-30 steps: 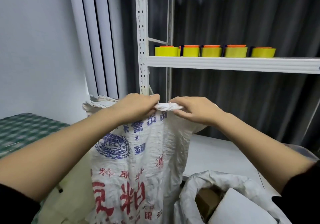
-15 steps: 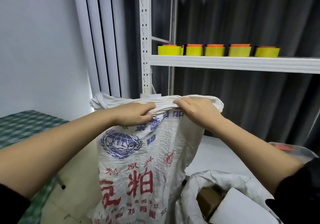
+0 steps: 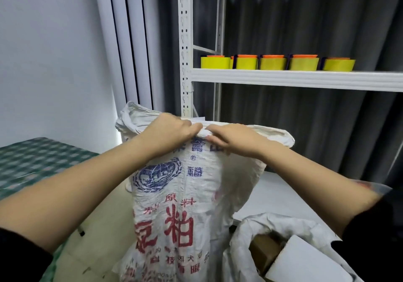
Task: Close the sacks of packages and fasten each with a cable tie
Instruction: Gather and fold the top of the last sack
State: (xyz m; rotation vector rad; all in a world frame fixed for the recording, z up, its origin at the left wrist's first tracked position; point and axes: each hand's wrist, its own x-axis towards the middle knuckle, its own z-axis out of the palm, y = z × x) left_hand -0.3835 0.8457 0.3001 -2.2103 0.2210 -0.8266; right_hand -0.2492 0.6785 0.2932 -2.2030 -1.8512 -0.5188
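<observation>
A tall white woven sack [image 3: 181, 194] printed with blue and red characters stands upright in the middle of the view, its top edge gathered at the height of the hands. The left hand [image 3: 168, 133] curls its fingers over the rolled rim of the sack and pinches the fabric, knuckles up. The right hand [image 3: 234, 139] sits just beside it, nearly touching, and its grip also pinches the same bunched rim, with the thumb below and the fingers on top. To the right of the hands the rim runs on in a loose fold. A second sack [image 3: 281, 233] lies open at the near right, and brown and white boxes [image 3: 290, 255] show inside its mouth. A green checked cloth [image 3: 37, 159] covers a surface at the far left. Behind the sack rises a white metal rack, and its shelf [image 3: 294, 79] carries a row of five yellow rolls [image 3: 272, 63] with orange tops. A dark grey curtain [image 3: 316, 24] hangs behind the rack.
</observation>
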